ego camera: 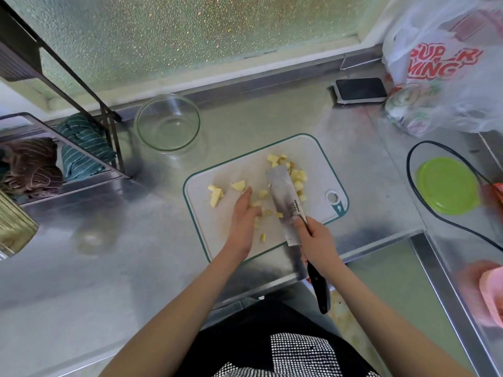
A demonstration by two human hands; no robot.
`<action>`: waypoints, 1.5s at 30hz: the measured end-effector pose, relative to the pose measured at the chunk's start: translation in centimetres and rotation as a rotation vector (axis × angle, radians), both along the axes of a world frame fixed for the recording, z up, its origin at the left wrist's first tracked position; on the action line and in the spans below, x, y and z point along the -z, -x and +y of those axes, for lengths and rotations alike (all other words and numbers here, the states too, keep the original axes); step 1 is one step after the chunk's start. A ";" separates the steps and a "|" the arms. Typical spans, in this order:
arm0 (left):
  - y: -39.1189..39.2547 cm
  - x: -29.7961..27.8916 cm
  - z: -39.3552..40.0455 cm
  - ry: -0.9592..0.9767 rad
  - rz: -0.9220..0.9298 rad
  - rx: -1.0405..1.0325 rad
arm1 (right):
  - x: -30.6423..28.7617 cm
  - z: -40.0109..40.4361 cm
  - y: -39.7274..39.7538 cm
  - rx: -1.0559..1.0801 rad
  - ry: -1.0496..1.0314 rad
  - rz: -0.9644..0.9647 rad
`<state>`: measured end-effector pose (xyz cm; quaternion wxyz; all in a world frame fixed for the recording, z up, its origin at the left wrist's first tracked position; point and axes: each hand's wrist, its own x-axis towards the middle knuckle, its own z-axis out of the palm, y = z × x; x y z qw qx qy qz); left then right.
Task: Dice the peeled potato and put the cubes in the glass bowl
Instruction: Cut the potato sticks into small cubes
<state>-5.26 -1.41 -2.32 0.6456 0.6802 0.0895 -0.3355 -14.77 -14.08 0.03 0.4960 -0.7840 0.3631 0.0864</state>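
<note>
Glass bowl point(167, 123), upper left: empty. Potato cubes point(295, 176) yellow, scattered on cutting board point(313, 151). Right hand point(317, 244) grips cleaver point(283, 197); left hand point(242, 221) flat, fingers extended.

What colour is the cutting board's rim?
Teal, around a pale grey cutting board; seen in the head view.

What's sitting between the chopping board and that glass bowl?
Nothing: in the head view, only bare steel counter separates the cutting board from the glass bowl. The potato pieces all lie on the board.
</note>
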 end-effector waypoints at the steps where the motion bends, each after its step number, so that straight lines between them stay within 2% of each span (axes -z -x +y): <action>1: 0.0 -0.1 0.2 0.001 -0.009 0.001 | 0.0 0.1 0.1 0.012 -0.019 -0.001; 2: 0.0 -0.1 0.6 -0.017 -0.051 -0.005 | 0.1 0.2 0.1 0.024 -0.039 -0.001; 4: 0.2 -0.3 1.5 -0.135 -0.287 0.022 | 0.2 0.3 0.1 0.052 -0.088 0.007; 7: 0.8 -0.6 1.5 -0.279 -0.646 0.231 | 0.2 0.5 -0.3 0.103 -0.214 -0.001; 10: 1.3 -0.2 -0.3 -0.506 -0.774 0.370 | -0.4 1.0 -0.9 0.119 -0.305 -0.025; 14: 0.2 0.7 -1.2 -0.560 -0.683 0.195 | -1.4 1.4 -1.4 0.129 -0.417 -0.068; 16: -1.0 1.1 -0.8 -0.589 -0.701 0.109 | -1.5 1.2 -1.3 0.120 -0.424 -0.056; 19: -2.9 0.5 -0.6 -0.548 -0.756 0.113 | -1.3 0.7 -0.8 0.101 -0.390 -0.021; 21: -3.7 -0.5 -1.5 -0.464 -0.703 0.185 | -1.2 0.6 -0.6 0.076 -0.360 -0.011; 24: -4.3 -1.4 -3.0 -0.362 -0.473 0.238 | -1.2 0.8 -0.6 0.063 -0.356 -0.012; 27: -4.9 -1.6 -3.4 -0.063 -0.100 0.098 | -1.4 0.6 -0.6 0.115 -0.434 -0.033; 29: -5.2 -1.7 -2.9 0.036 0.011 0.054 | -1.6 0.3 -0.6 0.130 -0.436 -0.038; 31: -5.4 -1.5 -2.0 -0.083 -0.133 0.140 | -1.6 -0.1 -0.5 0.127 -0.376 -0.043; 34: -4.7 -1.1 0.2 -0.295 -0.459 0.483 | -1.5 -0.7 -0.2 0.059 -0.155 -0.021; 36: -3.6 -0.7 1.8 -0.330 -0.534 0.590 | -1.5 -0.6 0.0 -0.018 -0.026 -0.021; 39: -2.4 -0.3 4.1 -0.318 -0.513 0.395 | -1.5 0.0 0.1 -0.157 0.074 -0.033; 41: -1.9 0.0 5.3 -0.322 -0.467 0.298 | -1.3 0.7 0.0 -0.269 0.067 -0.001; 45: -1.2 0.7 6.6 -0.266 -0.296 0.166 | -0.6 1.9 -0.1 -0.488 0.097 0.043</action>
